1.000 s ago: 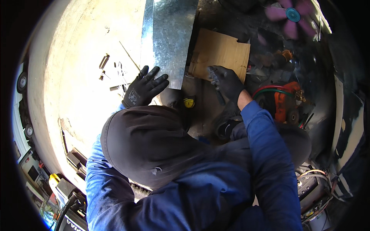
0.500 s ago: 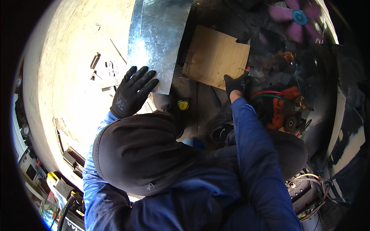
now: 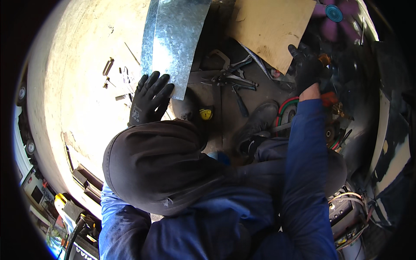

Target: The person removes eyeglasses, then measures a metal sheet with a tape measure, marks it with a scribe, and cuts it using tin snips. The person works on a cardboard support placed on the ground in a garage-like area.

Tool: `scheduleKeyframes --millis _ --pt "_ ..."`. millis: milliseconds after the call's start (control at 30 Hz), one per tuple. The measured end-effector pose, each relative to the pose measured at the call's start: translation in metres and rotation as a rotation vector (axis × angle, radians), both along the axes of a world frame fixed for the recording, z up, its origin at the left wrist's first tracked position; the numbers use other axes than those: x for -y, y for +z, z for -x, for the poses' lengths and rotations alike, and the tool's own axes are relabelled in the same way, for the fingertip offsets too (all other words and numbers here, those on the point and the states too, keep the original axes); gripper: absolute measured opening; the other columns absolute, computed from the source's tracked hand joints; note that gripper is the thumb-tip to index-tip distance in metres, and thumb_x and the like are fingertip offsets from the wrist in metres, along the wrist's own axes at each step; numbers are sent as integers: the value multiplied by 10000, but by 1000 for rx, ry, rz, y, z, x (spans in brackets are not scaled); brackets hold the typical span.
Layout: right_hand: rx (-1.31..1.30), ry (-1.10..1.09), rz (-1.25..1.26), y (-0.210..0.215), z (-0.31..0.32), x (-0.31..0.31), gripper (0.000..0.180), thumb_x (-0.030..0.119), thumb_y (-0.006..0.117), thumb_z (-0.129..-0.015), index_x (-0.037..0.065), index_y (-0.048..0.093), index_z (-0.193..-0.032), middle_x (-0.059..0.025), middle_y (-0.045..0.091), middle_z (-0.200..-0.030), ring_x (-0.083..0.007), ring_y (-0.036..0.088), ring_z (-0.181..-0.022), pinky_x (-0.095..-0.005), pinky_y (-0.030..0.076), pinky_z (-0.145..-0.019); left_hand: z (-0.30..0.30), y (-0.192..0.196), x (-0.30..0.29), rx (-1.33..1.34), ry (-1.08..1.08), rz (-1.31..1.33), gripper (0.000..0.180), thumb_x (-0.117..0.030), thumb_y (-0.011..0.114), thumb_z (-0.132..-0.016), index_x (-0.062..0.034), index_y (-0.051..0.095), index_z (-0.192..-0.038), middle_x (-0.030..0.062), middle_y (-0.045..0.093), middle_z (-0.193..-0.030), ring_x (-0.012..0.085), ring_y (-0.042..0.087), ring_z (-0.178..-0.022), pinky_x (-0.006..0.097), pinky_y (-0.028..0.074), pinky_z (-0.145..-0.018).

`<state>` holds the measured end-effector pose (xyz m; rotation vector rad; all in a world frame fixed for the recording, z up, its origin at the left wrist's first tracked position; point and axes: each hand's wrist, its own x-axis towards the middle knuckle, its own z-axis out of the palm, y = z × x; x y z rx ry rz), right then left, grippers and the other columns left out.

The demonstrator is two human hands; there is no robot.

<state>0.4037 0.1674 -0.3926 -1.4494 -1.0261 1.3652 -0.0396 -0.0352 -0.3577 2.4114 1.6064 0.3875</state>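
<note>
My left hand point(image 3: 151, 95), in a black glove, lies with fingers spread on the near end of a shiny galvanized metal sheet point(image 3: 173, 47). In my right hand point(image 3: 307, 69), also gloved, is the near right edge of a tan cardboard piece point(image 3: 273, 30); its thumb side shows against the edge, the other fingers are partly hidden. The cardboard is raised and tilted, its far end cut off by the picture's rim. Between sheet and cardboard, locking C-clamp pliers point(image 3: 225, 71) lie on the floor. A dark-handled tool point(image 3: 241, 104) lies nearer to me.
A yellow tape measure point(image 3: 206, 114) lies by my left shoe, and my right boot point(image 3: 264, 117) rests near red and green hoses point(image 3: 284, 106). A pink-bladed fan point(image 3: 333, 14) stands at the far right. Small tools point(image 3: 108, 67) are scattered on the sunlit floor at left.
My right hand has moved the cardboard away and to the right, uncovering the clamp pliers beneath. The metal sheet has shifted slightly left, my left hand still on it.
</note>
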Motion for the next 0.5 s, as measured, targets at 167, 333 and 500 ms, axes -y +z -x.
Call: scheduleKeyframes --millis 167,333,500 --pt "-91 -118 209 -15 10 -36 360 143 738 -998 50 669 -1339 -84 741 -1179 -226 716 -1062 -404 602 -858 -1 -2 -1 16 8 -19 512 -131 758 -919 -157 674 -1423 119 595 -1559 385 483 -1503 579 337 -1246" --pt "702 345 30 -83 49 25 706 313 719 -941 48 493 -1556 -236 599 -1455 -388 564 -1357 -466 468 -1125 0 -6 4 50 126 -45 564 -236 826 -893 -156 678 -1431 126 597 -1557 386 496 -1494 559 360 -1236" --pt "1489 982 -206 -119 82 89 1004 442 789 -878 193 273 -1704 -176 300 -1733 -412 273 -1601 -610 271 -1264 12 -15 29 139 302 -60 762 -403 908 -823 -85 646 -1464 183 578 -1560 417 491 -1487 580 373 -1212"
